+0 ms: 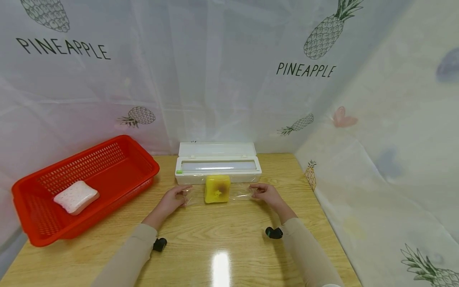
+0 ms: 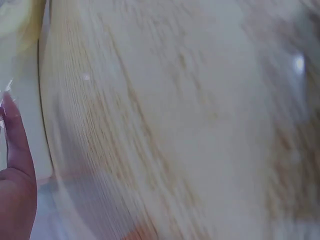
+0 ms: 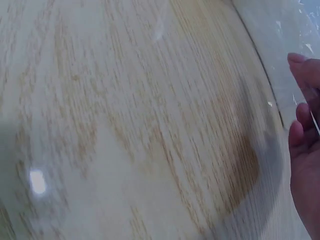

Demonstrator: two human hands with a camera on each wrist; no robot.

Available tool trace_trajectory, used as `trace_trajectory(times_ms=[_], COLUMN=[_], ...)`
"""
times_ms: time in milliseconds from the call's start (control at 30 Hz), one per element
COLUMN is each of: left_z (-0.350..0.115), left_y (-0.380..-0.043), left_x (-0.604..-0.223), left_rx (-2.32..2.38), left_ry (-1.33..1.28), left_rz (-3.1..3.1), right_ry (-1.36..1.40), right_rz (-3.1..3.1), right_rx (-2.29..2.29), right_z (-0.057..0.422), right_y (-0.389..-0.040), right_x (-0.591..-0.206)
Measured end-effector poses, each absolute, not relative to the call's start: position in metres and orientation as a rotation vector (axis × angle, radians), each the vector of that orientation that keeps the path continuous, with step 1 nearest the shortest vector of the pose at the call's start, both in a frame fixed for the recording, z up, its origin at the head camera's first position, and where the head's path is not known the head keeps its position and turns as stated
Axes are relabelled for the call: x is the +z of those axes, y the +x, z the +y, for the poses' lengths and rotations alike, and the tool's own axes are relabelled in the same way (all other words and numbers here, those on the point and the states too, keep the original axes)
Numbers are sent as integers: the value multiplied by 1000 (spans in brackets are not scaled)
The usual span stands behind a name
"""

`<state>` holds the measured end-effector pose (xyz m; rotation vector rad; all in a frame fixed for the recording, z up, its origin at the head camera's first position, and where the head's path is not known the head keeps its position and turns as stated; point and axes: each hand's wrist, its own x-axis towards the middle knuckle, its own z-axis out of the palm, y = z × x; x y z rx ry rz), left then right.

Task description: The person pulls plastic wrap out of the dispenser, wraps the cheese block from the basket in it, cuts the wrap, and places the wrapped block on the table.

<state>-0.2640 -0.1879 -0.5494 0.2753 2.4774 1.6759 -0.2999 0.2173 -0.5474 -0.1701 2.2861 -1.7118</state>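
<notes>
A yellow, toast-shaped block (image 1: 217, 189) with a brown patch lies on a strip of clear cling film (image 1: 239, 192), in front of an opened white cling film dispenser (image 1: 218, 176). At the film's left end, my left hand (image 1: 173, 198) pinches the plastic between thumb and fingers. My right hand (image 1: 266, 193) pinches the opposite end, so the film stretches between both hands. Only part of each hand shows in its wrist view, at the outer edge beside the shiny film.
On the left stands a red perforated basket (image 1: 118, 167) holding a white, speckled, bread-shaped block (image 1: 76, 197). The wooden table (image 1: 201, 239) meets a pineapple-print curtain (image 1: 215, 79) behind the dispenser, and another patterned curtain (image 1: 387, 159) hangs along the right edge.
</notes>
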Motion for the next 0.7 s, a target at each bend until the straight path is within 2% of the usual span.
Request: trace_trajectory(times_ms=[267,700], left_z=[-185,-185], left_y=[-259,-257], left_x=[-544,-546], left_rx=[1589,1826], left_ry=[368,177], left_rz=[2626,2298], right_ry=[-167,-148], right_rz=[2176,2016], right_rx=[-1860,-1932], right_z=[215,219], right_y=[-296,-291], right_x=[-547,-551])
